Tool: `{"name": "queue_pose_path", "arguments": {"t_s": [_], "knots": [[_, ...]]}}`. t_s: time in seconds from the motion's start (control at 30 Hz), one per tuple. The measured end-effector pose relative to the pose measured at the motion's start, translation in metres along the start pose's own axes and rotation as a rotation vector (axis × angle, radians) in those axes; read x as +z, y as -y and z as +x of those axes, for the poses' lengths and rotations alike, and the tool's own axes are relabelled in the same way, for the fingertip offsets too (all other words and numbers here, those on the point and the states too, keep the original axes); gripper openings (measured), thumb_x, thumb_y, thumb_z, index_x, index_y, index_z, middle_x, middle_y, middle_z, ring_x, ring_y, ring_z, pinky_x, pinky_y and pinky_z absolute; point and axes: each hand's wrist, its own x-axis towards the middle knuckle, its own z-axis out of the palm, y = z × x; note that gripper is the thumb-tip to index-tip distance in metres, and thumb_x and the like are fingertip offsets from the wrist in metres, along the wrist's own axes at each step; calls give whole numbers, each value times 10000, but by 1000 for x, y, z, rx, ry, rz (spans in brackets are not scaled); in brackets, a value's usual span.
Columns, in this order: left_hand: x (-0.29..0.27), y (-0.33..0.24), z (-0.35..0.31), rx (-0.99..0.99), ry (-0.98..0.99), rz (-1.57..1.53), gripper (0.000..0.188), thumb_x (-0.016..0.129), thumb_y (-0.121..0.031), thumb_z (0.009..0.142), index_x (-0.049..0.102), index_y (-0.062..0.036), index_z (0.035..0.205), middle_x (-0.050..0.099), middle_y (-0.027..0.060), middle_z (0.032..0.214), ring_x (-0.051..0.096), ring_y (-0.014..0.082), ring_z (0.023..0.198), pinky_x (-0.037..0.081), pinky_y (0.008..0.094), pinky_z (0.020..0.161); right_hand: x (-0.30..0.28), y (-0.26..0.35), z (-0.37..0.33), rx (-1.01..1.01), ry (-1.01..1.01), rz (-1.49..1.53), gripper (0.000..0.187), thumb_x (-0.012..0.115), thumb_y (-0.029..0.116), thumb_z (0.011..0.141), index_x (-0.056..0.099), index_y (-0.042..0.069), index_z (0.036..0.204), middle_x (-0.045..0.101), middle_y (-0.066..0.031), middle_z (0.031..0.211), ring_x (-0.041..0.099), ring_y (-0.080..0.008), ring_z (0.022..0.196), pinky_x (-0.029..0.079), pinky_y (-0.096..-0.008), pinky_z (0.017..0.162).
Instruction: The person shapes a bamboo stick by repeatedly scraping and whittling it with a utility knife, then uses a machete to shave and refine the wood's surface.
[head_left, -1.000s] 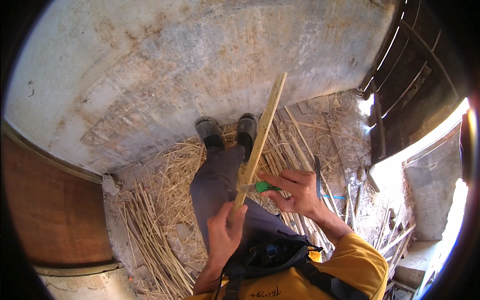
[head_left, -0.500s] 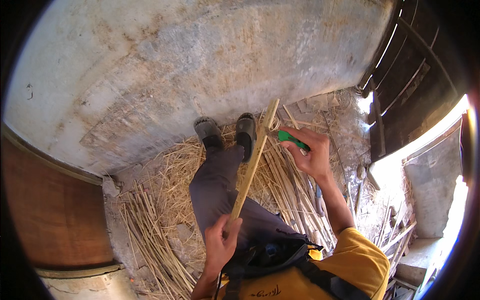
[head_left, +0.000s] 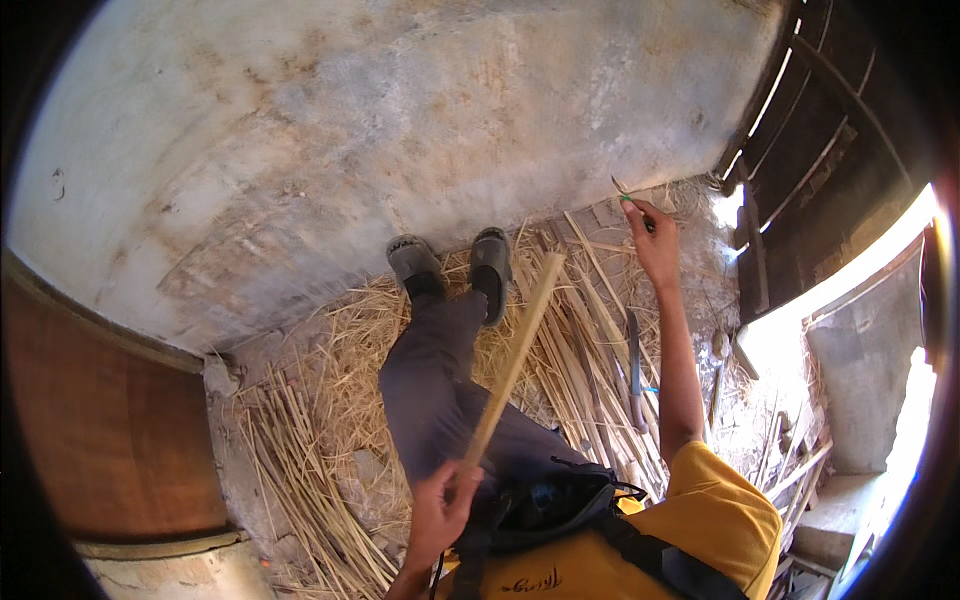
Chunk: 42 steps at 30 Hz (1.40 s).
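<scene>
My left hand (head_left: 445, 512), low in the middle, is closed round the lower end of a flat pale strip of wood or bamboo (head_left: 515, 362). The strip slants up and away to the right, over my dark trousers. My right hand (head_left: 653, 240) is stretched out farther off to the right, apart from the strip. It is closed on a green-handled cutter knife (head_left: 627, 199), mostly hidden by the fingers. A thin curved sliver (head_left: 620, 186) shows at the knife's tip; whether it is blade or shaving I cannot tell.
Shavings (head_left: 345, 350) litter the floor round my shoes (head_left: 415, 258). Long thin strips lie in bundles at the left (head_left: 300, 470) and right (head_left: 575, 350). A long-bladed knife (head_left: 635, 365) rests on the right bundle. Ahead stands a stained wall (head_left: 450, 120), with a brown panel (head_left: 110, 410) at left.
My right hand with the cutter knife has left the strip's upper part and swung outward, far and to the right. The strip's far end has dipped slightly; my left hand still grips it.
</scene>
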Motion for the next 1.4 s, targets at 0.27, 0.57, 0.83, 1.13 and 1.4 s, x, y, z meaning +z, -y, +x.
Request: {"name": "queue_pose_path", "arguments": {"t_s": [0.27, 0.57, 0.83, 1.13, 1.4], "knots": [[-16, 3, 23, 17, -148, -104, 231, 691, -213, 1127, 745, 5, 1075, 509, -75, 675, 426, 4, 613, 308, 234, 538, 12, -47, -30, -105, 675, -234, 468, 708, 495, 1053, 803, 63, 1204, 756, -192, 964, 702, -316, 944, 538, -426, 850], [-6, -14, 39, -62, 127, -372, 375, 507, -306, 1210, 730, -13, 1139, 441, -62, 657, 372, 27, 563, 303, 237, 524, -6, 49, -73, -152, 347, 192, 302, 763, 300, 1057, 752, 24, 1179, 691, -117, 825, 620, -211, 725, 496, -360, 696], [8, -13, 49, 144, 162, -57, 409, 528, -313, 1201, 745, 7, 1066, 499, -47, 666, 406, 38, 559, 316, 258, 527, -28, 98, -89, -406, 301, -113, 299, 796, 324, 1002, 812, 75, 1167, 807, -166, 1026, 775, -369, 881, 598, -454, 784], [-19, -10, 55, 140, -173, 164, 459, 505, -349, 1201, 754, 9, 1056, 517, 16, 624, 482, 78, 539, 380, 288, 520, -72, 97, -90, -243, 191, -132, 288, 829, 271, 976, 798, 58, 1168, 813, -165, 1071, 785, -371, 937, 596, -432, 809], [-17, -32, 46, -43, 176, -225, 533, 384, -396, 1233, 712, 19, 1168, 466, -29, 615, 399, 39, 490, 338, 227, 463, -56, 100, -108, -314, 270, 215, 296, 793, 276, 1024, 733, 37, 1190, 724, -143, 874, 690, -266, 751, 532, -375, 724]]}}
